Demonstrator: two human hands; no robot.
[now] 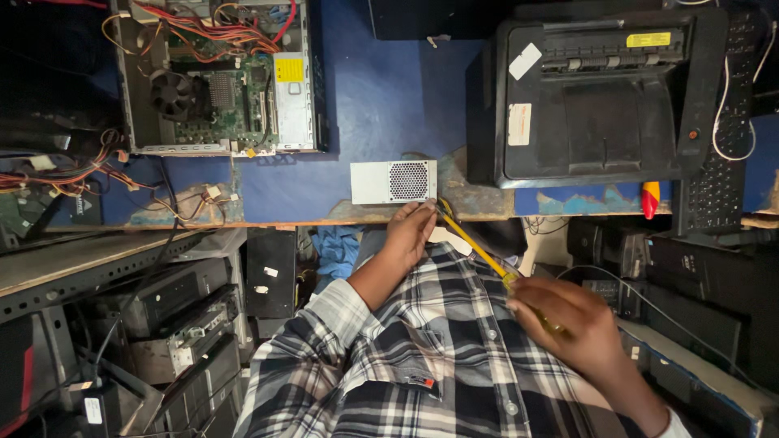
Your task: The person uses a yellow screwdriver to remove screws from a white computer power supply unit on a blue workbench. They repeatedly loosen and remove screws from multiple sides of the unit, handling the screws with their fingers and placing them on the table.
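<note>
The right hand [580, 324] is gripping the yellow-handled screwdriver [479, 251], whose shaft is running up and left to the power supply unit [393, 182] at the blue table [381, 89] edge. The left hand [410, 231], nearer, is closing its fingers against the unit's lower edge beside the tip.

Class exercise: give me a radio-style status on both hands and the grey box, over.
Left hand steadying grey vented box at bench edge. Right hand gripping yellow screwdriver, tip at the box's near corner. Black printer close beside.

A: what's the person wearing?
B: plaid shirt [422, 357], black, white and grey checks, buttons down the front, sleeves rolled up. Bare left hand [408, 231] and right hand [568, 320].
</note>
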